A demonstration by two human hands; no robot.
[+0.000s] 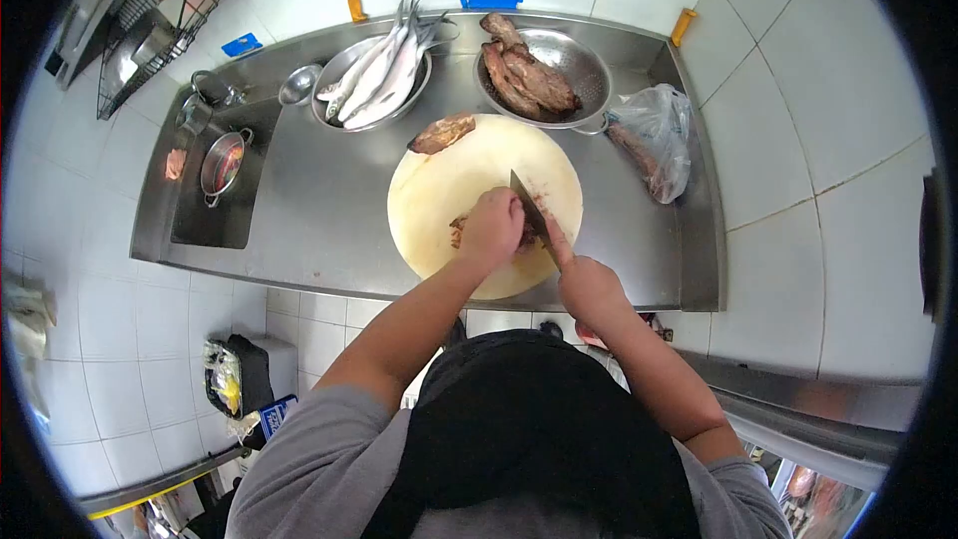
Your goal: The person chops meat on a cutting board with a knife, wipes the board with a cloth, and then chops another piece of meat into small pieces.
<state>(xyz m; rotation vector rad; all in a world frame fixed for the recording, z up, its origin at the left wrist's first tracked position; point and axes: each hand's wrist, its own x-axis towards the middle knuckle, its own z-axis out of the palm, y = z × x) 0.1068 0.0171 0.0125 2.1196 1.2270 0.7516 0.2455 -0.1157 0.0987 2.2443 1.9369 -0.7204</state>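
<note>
On a steel counter [329, 200], knife [531, 206] over round board [429, 175], white tiled walls [773, 120]

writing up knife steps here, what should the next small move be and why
Probably draw the left hand back slightly before slicing: it covers part of the cut meat on the round cutting board, and the knife in the right hand lies close beside it.

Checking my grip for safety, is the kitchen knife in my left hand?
No, the right hand grips the kitchen knife; the left hand lies beside its blade.
</note>
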